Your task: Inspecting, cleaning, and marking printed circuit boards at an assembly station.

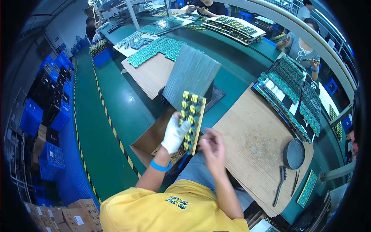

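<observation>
My left hand [176, 133], in a white glove, grips a circuit board panel [192, 120] by its left side. The panel is tilted up, with rows of yellow and black components on its face and a pale edge. Beside the panel's lower right edge is my bare right hand [213, 149], its fingers curled inward; what they hold, if anything, I cannot make out. Just beyond the panel, a grey ribbed slab [192, 73] leans on a dark base. Under my left arm an open cardboard box [145, 149] holds thin pale strips.
To the right, a cardboard sheet [247, 131] carries scattered crumbs, a dark round bowl [293, 154], a black brush [279, 185] and tweezers [295, 181]. Stacked green boards [286, 77] stand beyond. More boards [154, 50] lie far left. Two co-workers sit across the bench; blue crates [52, 160] line the left.
</observation>
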The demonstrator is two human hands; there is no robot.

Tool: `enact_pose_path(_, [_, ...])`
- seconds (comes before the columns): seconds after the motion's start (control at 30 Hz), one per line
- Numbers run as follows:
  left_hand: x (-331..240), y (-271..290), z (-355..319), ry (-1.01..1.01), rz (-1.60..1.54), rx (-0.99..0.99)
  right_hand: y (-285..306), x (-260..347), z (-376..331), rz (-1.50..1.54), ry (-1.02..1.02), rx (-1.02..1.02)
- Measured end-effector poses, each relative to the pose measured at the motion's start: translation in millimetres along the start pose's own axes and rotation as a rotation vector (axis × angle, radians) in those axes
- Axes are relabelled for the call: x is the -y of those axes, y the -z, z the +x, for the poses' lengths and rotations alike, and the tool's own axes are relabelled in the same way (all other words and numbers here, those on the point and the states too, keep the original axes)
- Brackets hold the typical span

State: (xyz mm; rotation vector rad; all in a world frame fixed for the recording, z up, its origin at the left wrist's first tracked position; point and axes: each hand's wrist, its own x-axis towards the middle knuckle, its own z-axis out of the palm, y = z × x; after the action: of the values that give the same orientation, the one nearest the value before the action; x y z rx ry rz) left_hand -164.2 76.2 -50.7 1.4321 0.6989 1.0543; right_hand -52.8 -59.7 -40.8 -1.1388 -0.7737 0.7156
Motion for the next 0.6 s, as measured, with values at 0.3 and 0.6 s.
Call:
enact_pose_path(0.3, [-2.7, 81.5, -36.4, 0.008, 0.086, -0.164, -58.7, -48.2, -2.5, 0.146, -0.134, -0.003])
enact_pose_path(0.6, [-18.7, 119.2, -49.0, -0.078, 1.163, -0.263, -78.1, -108.1, 48.7, -0.355, 0.137, 0.135])
